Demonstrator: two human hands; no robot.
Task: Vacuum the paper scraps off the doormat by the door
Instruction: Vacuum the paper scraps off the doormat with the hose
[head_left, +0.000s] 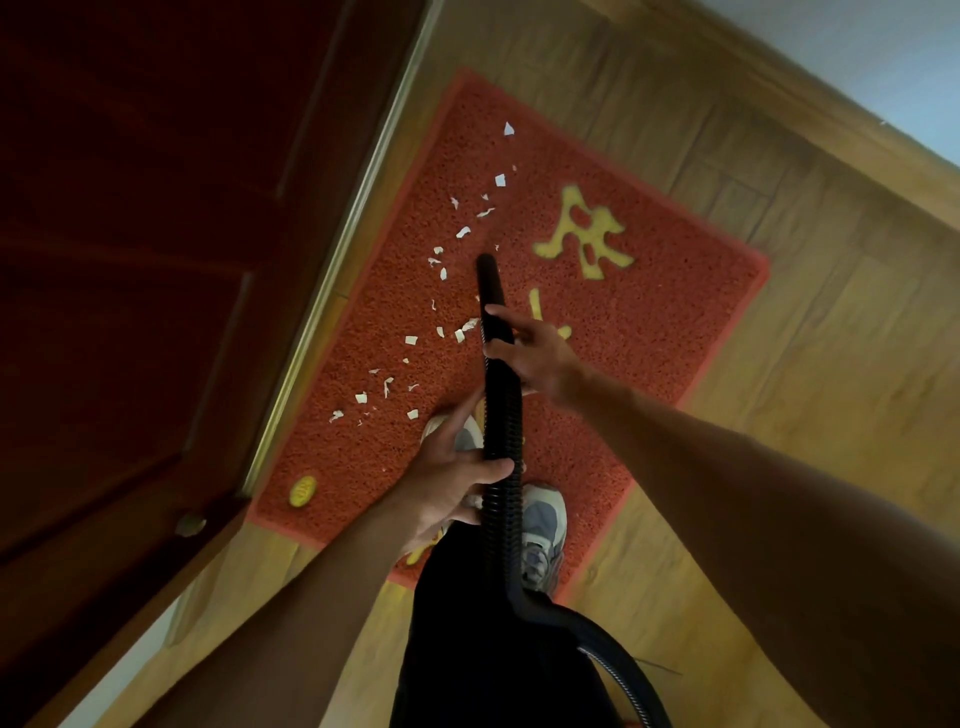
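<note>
Right hand (535, 358) grips the black ribbed plastic vacuum hose (501, 415) at frame ctr, thumb over the top and fingers wrapped behind. Left hand (452, 473) holds the same hose lower down, thumb hooked across the ribs. The hose's smooth tip points up-frame over the red coarse-pile doormat (649, 322) w/ yellow characters; can't tell if it touches. White torn paper scraps (410, 340) lie scattered on the mat in a diagonal band left of the tip, upper ctr to lower left, beside the dark red-brown wooden door (130, 234). A grey sneaker (543, 519) stands near the mat's btm edge.
</note>
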